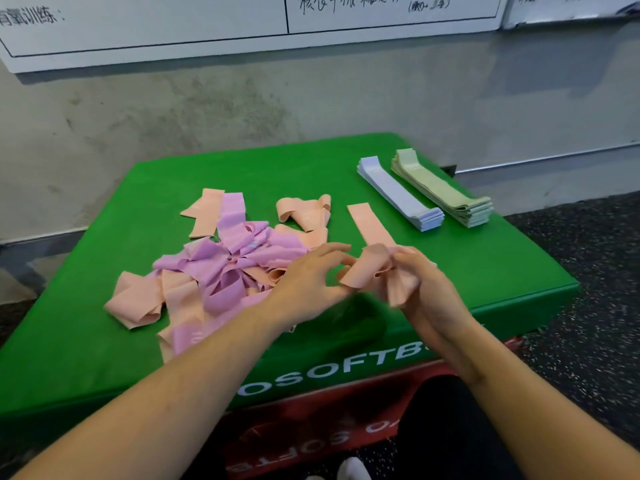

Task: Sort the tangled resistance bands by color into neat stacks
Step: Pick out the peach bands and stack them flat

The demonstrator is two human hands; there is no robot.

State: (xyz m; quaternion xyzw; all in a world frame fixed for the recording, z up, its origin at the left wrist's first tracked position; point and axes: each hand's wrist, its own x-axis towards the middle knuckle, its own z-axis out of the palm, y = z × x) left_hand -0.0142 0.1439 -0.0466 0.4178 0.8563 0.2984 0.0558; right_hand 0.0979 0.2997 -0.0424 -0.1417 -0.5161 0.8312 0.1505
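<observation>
Both hands are holding one peach band (363, 271) above the front part of the green pad (485, 265). The right hand (426, 289) is grasping the band's right portion, its fingers curling round the folded material. The left hand (311, 282) is pinching the band's left end between thumb and fingertips. The band is hanging crumpled between the two grips, clear of the pad surface.

Just behind the hands, a single flat peach strip (369, 223) is lying straight on the pad. To the left, a tangled pile (221, 268) of pink and peach bands is spreading across the middle of the pad, partly hidden by the left forearm. A loose peach curl (304, 209) is sitting at the pile's far edge.

At the far right corner, two neat stacks are lying side by side, just beside each other: a pale blue stack (398, 195) and a pale green stack (443, 188).

The green pad is resting on a red pad (311, 434); both are carrying white lettering on their front faces. The floor (588, 306) is showing dark speckled matting. Behind the pad, a grey stained wall (242, 105) is carrying a whiteboard (173, 26) with handwritten characters.
</observation>
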